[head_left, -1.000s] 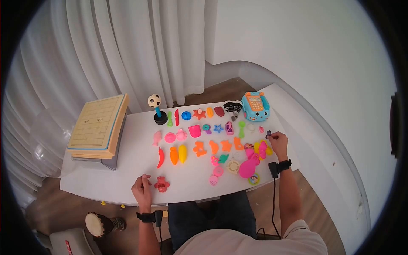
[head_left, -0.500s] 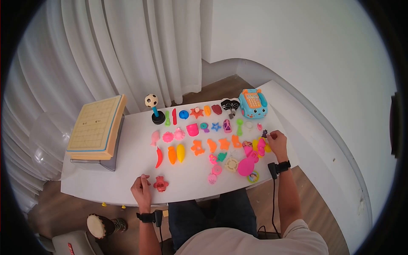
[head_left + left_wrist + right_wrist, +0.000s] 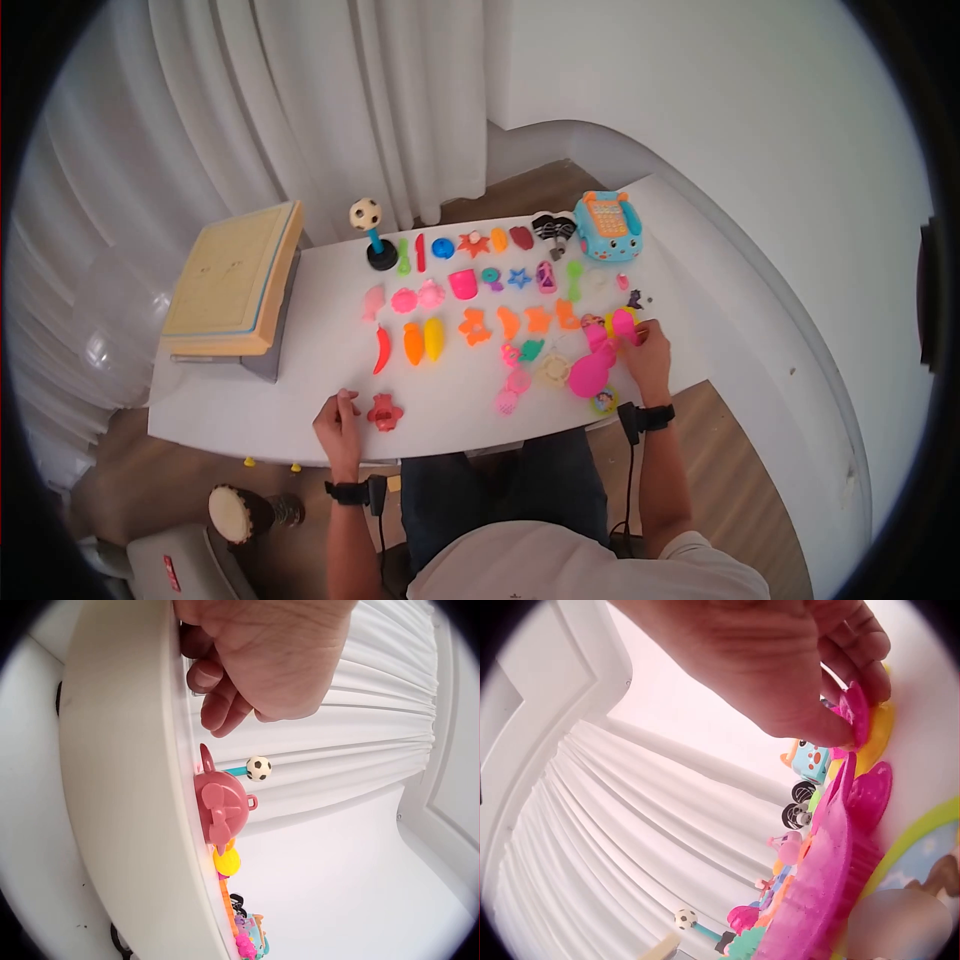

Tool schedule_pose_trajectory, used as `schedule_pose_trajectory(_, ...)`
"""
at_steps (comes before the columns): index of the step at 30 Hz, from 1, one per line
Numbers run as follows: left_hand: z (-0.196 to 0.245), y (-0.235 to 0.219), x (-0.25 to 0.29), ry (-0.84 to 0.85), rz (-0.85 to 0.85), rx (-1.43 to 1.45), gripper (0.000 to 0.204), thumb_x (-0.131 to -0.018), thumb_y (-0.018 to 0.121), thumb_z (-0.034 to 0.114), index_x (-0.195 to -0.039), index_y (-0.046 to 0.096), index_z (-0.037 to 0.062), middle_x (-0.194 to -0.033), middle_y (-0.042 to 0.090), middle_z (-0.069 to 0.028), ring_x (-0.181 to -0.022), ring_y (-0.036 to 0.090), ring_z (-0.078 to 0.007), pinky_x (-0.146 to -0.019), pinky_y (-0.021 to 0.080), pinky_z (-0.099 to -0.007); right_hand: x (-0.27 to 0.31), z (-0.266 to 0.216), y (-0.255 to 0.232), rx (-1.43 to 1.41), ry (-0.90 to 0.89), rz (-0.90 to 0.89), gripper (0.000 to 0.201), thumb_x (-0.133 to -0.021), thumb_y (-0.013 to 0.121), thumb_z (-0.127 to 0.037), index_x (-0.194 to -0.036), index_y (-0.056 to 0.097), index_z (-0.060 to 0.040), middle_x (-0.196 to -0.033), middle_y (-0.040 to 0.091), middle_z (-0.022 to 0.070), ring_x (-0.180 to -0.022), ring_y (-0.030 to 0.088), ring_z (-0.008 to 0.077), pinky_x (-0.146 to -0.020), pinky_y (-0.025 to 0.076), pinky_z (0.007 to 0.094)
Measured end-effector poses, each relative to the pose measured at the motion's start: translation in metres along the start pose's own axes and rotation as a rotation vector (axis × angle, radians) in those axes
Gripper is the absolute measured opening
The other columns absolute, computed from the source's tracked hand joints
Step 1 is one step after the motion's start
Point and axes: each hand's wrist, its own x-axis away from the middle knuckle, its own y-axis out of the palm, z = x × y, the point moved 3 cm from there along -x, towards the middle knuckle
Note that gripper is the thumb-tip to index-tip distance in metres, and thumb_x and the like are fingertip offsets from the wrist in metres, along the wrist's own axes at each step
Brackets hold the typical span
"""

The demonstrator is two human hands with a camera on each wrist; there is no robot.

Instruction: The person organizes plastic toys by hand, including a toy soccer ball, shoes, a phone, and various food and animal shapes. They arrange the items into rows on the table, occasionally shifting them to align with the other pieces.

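Note:
My right hand (image 3: 648,358) pinches a bright pink plastic toy piece (image 3: 856,712) between thumb and fingers, at the right end of the table. A yellow toy piece (image 3: 877,739) lies right beneath it, partly hidden. Close by, a large pink paddle-shaped toy (image 3: 588,377) lies toward the middle, and a small dark purple figure (image 3: 635,299) stands just beyond the hand. On the table's front left, my left hand (image 3: 337,425) rests with its fingers loosely curled and nothing in them. Beside it sits a dusky red toy (image 3: 223,808) with a small loop on top.
Several colourful toys stand in rows on the white table (image 3: 300,400). A toy phone (image 3: 608,225) is at the back right, a soccer ball on a stand (image 3: 367,215) at the back left. A board-topped box (image 3: 235,280) occupies the left end; a drum (image 3: 240,513) stands below.
My right hand has let go of the small dark purple figure, moved toward me and taken hold of the pink piece. My left hand stays by the red toy. The head view has shifted slightly.

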Motion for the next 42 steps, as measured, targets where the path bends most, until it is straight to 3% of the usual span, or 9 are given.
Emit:
schedule_pose_trajectory(9,-0.004,0.0,-0.001,0.009,0.004,-0.014,0.041,-0.113,0.058,0.028,-0.097,0.078,-0.0034,-0.069,0.064,-0.0077,-0.063,0.054,-0.0126,-0.06,0.043,-0.0324,0.023,-0.028,-0.024,-0.444,-0.042,0.073,0.015,-0.095,0.081,-0.006,-0.103,0.069,-0.0017,-0.088,0.069,-0.0003,-0.073,0.06,0.0057,-0.066,0.049,0.023)
schedule_pose_trajectory(14,-0.007,0.0,-0.002,0.019,0.0,-0.005,0.04,-0.113,0.058,0.028,-0.098,0.078,-0.0026,-0.069,0.065,-0.0074,-0.063,0.055,-0.0128,-0.061,0.044,-0.0321,0.109,-0.111,0.033,-0.869,-0.016,-0.472,0.015,-0.095,0.08,-0.001,-0.104,0.069,-0.0026,-0.091,0.069,0.0007,-0.077,0.063,0.0075,-0.07,0.053,0.0246)
schedule_pose_trajectory(16,-0.008,0.001,-0.002,0.018,-0.001,-0.007,0.04,-0.113,0.058,0.029,-0.098,0.078,-0.0026,-0.069,0.064,-0.0072,-0.063,0.055,-0.0129,-0.061,0.044,-0.0321,0.142,-0.143,0.063,-0.722,-0.377,-0.508,0.019,-0.094,0.082,-0.003,-0.104,0.067,-0.0027,-0.09,0.069,0.0024,-0.077,0.065,0.0086,-0.069,0.054,0.0261)
schedule_pose_trajectory(18,-0.008,0.001,-0.001,0.017,0.0,-0.008,0.041,-0.113,0.058,0.029,-0.098,0.078,-0.0026,-0.068,0.064,-0.0071,-0.063,0.056,-0.013,-0.061,0.044,-0.0321,0.166,-0.167,0.094,-0.722,-0.414,-0.606,0.02,-0.093,0.084,-0.005,-0.101,0.065,-0.0029,-0.084,0.068,0.0039,-0.075,0.064,0.0084,-0.069,0.054,0.0256)
schedule_pose_trajectory(22,-0.002,0.001,0.0,0.003,0.003,-0.003,0.043,-0.113,0.058,0.031,-0.096,0.077,-0.0038,-0.069,0.062,-0.0044,-0.065,0.053,-0.011,-0.063,0.043,-0.0305,0.181,-0.196,0.124,-0.717,-0.351,-0.588,0.022,-0.092,0.084,-0.007,-0.093,0.062,-0.0026,-0.077,0.065,0.007,-0.07,0.066,0.0148,-0.064,0.054,0.0306)
schedule_pose_trajectory(24,-0.001,0.0,0.0,-0.016,0.004,0.016,0.046,-0.114,0.058,0.032,-0.093,0.076,-0.0049,-0.069,0.06,-0.0019,-0.068,0.05,-0.0091,-0.064,0.041,-0.0288,0.182,-0.201,0.126,-0.348,-0.556,-0.414,0.021,-0.094,0.079,-0.016,-0.09,0.062,-0.0031,-0.078,0.068,0.0152,-0.073,0.071,0.0313,-0.065,0.057,0.0402)
schedule_pose_trajectory(32,0.022,-0.011,0.012,0.19,0.114,-0.104,0.02,-0.109,0.063,0.015,-0.106,0.077,0.0007,-0.088,0.071,-0.0102,-0.076,0.061,-0.0188,-0.068,0.048,-0.0328,0.168,-0.196,0.083,-0.205,-0.644,-0.299,0.024,-0.097,0.076,-0.02,-0.084,0.061,-0.0063,-0.074,0.067,0.0119,-0.068,0.069,0.0324,-0.058,0.054,0.0433)
schedule_pose_trajectory(36,0.082,0.002,0.043,0.572,-0.237,-0.101,0.022,-0.097,0.075,0.006,-0.118,0.072,0.0012,-0.121,0.07,-0.0167,-0.11,0.067,-0.036,-0.094,0.056,-0.0434,0.139,-0.159,0.044,-0.334,-0.55,-0.161,0.024,-0.095,0.079,-0.014,-0.083,0.061,-0.0056,-0.07,0.064,0.0091,-0.059,0.063,0.0293,-0.054,0.049,0.039)
schedule_pose_trajectory(42,0.102,0.038,0.082,0.555,-0.549,-0.185,0.05,-0.095,0.079,0.011,-0.141,0.062,0.0025,-0.155,0.053,-0.0195,-0.145,0.051,-0.042,-0.119,0.045,-0.0519,0.098,-0.084,-0.016,-0.146,-0.354,0.055,0.014,-0.094,0.078,-0.009,-0.101,0.067,-0.0044,-0.091,0.068,0.0115,-0.08,0.066,0.0294,-0.071,0.054,0.041)
